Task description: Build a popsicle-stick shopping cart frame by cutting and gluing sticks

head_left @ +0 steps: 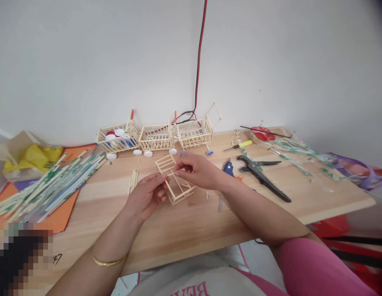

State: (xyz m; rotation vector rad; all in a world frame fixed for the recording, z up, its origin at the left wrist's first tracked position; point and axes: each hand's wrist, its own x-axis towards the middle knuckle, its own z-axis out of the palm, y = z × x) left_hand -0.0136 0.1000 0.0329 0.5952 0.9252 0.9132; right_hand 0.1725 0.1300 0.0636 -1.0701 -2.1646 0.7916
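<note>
A small open frame of thin wooden sticks (176, 185) rests on the wooden board (191, 222) in front of me. My left hand (144, 197) grips the frame's near left side with its fingertips. My right hand (199, 169) pinches a stick at the frame's upper right edge. A few loose sticks (133, 180) lie just left of the frame. Three finished stick carts (157, 137) with bottle-cap wheels stand in a row by the wall behind it.
Black scissors (262, 174), a blue glue gun (228, 167) and a yellow-handled tool (240, 145) lie to the right. A red roll (262, 133) sits at the back right. Wrapped chopsticks (49, 181) are piled on orange paper at left. A red-black cable (199, 61) runs up the wall.
</note>
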